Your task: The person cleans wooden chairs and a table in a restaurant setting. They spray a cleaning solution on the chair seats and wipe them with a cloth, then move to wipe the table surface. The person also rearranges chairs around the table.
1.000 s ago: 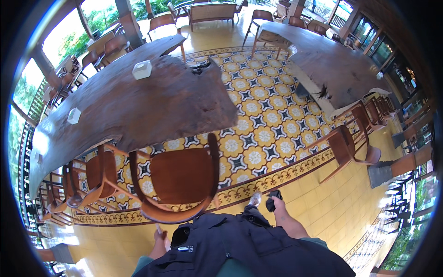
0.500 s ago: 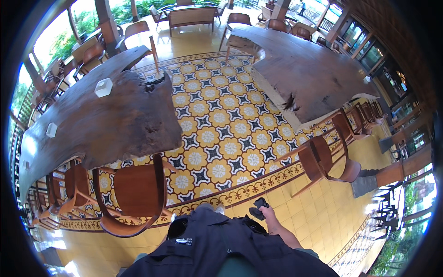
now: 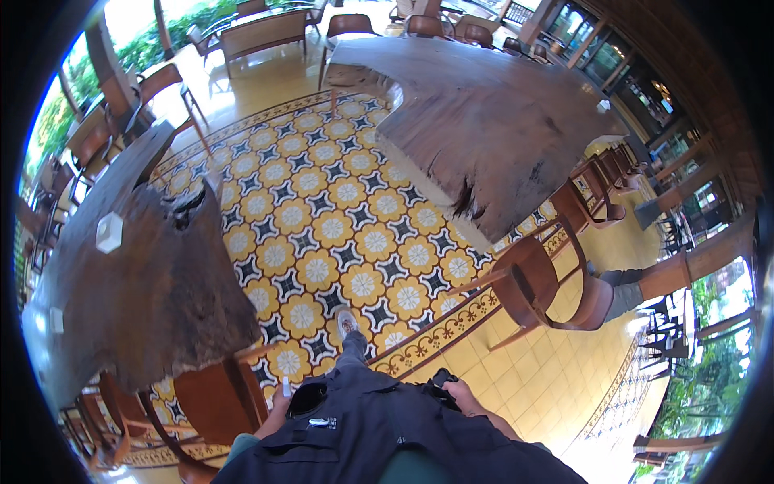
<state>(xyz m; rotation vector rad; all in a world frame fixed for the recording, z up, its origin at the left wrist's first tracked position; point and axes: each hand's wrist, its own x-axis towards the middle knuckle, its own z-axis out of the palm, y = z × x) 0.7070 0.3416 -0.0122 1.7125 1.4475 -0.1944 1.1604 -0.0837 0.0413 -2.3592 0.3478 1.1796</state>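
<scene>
Black lumpy bundle [image 3: 442, 377] in right hand [image 3: 459, 393]; slim white object [image 3: 285, 385] in left hand [image 3: 280, 402].

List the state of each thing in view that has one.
Small white object: gripped in left hand
Black item: gripped in right hand
White box: standing on left table
Right table: upright
Nearest right chair: upright, unoccupied
Shoe: worn
</scene>
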